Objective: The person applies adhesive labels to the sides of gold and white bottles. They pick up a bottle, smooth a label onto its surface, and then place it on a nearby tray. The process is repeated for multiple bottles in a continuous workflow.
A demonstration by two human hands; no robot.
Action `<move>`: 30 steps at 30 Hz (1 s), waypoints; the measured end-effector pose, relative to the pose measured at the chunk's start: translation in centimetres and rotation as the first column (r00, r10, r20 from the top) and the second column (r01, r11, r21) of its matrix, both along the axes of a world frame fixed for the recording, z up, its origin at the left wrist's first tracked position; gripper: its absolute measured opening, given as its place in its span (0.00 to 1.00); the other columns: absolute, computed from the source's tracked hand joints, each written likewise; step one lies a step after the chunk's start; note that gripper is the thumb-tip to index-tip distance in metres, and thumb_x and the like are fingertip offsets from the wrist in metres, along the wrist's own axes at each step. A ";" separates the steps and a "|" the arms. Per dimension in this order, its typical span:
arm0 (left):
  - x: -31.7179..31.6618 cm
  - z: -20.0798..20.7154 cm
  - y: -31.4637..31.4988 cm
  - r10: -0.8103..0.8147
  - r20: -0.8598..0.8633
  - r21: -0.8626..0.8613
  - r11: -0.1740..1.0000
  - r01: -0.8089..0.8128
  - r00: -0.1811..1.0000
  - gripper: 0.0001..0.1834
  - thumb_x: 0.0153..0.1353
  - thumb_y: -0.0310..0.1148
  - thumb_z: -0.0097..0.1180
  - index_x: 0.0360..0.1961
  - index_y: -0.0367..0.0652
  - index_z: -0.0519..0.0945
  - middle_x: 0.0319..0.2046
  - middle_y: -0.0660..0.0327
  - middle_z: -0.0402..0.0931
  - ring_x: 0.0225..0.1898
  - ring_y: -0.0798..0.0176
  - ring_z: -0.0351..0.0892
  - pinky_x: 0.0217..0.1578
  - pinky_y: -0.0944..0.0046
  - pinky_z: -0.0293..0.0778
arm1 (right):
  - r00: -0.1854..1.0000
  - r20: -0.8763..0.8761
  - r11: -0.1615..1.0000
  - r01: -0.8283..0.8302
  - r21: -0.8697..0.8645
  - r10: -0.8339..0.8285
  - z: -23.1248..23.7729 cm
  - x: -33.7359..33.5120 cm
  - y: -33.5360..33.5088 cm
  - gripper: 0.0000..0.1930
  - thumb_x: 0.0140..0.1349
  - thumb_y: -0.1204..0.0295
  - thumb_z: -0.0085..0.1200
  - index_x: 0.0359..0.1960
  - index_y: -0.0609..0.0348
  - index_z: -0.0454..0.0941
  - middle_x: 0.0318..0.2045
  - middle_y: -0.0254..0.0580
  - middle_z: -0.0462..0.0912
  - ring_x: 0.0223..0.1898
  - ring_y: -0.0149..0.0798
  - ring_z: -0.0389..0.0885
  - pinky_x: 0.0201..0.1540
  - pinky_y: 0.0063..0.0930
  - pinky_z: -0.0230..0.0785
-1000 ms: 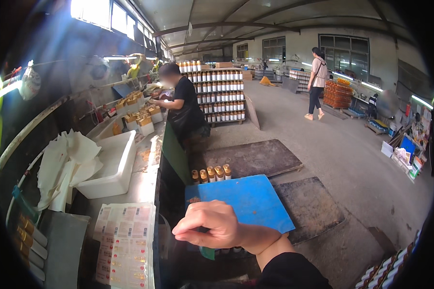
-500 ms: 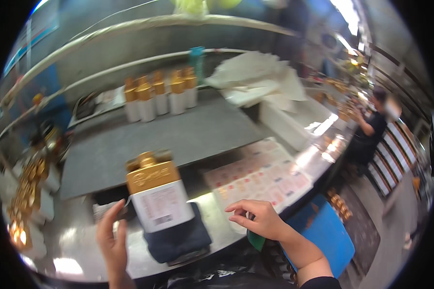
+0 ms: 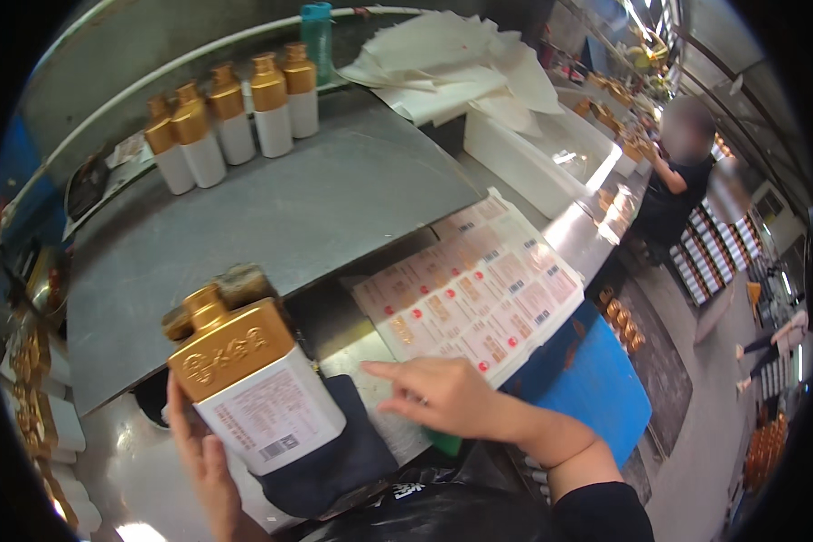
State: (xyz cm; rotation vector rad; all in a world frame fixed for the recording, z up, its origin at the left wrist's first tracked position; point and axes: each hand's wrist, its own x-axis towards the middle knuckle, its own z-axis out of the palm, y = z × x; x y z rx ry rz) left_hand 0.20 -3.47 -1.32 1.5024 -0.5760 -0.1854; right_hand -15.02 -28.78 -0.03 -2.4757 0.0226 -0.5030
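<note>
A flat bottle (image 3: 275, 406) with a gold neck and shoulder and a white body lies tilted on a folded dark cloth (image 3: 334, 461), its printed label facing up. My left hand (image 3: 203, 461) is along the bottle's left edge, fingers at its side and thumb near the front face, closed on that edge. To the right of the bottle, my right hand (image 3: 447, 397) hovers near a sheet of printed labels (image 3: 470, 289). Its index finger points left, the other fingers are partly bent, and I see nothing held in it.
Several gold-and-white bottles (image 3: 235, 126) stand on a grey board (image 3: 271, 226). More crowd the left edge. White papers (image 3: 461, 72) lie over a white bin (image 3: 533, 163). A blue stool-like surface (image 3: 596, 370) is at lower right. A co-worker (image 3: 682, 181) works farther right.
My left hand has come against the bottle's left edge; it was apart and open before. The bottle sits more slanted. My right hand has moved left relative to the label sheet. The view has shifted.
</note>
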 end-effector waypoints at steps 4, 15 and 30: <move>0.7 -0.1 0.3 0.082 -0.083 -0.026 0.996 -0.085 0.993 0.42 0.68 0.53 0.44 0.70 0.30 0.52 0.67 0.46 0.56 0.68 0.53 0.57 0.66 0.58 0.53 | 0.973 -0.191 0.982 0.154 0.111 -0.131 -0.7 -2.7 -4.6 0.11 0.59 0.70 0.59 0.43 0.57 0.83 0.30 0.42 0.84 0.25 0.36 0.82 0.30 0.27 0.73; -1.5 0.2 0.9 0.198 -0.003 -0.090 0.976 -0.198 0.980 0.30 0.69 0.39 0.44 0.68 0.34 0.59 0.63 0.53 0.63 0.61 0.59 0.65 0.61 0.59 0.64 | 0.980 -0.159 0.703 0.030 0.710 0.119 2.0 2.2 0.8 0.08 0.63 0.75 0.57 0.42 0.61 0.83 0.26 0.31 0.80 0.25 0.20 0.73 0.28 0.15 0.65; 0.1 0.5 -1.5 0.073 0.045 -0.034 0.997 -0.071 0.996 0.45 0.56 0.32 0.63 0.70 0.36 0.51 0.61 0.49 0.55 0.64 0.54 0.59 0.61 0.52 0.66 | 0.996 -0.087 0.804 0.066 0.591 -0.017 2.3 7.6 5.2 0.37 0.51 0.70 0.69 0.62 0.64 0.65 0.24 0.27 0.68 0.29 0.22 0.69 0.33 0.18 0.67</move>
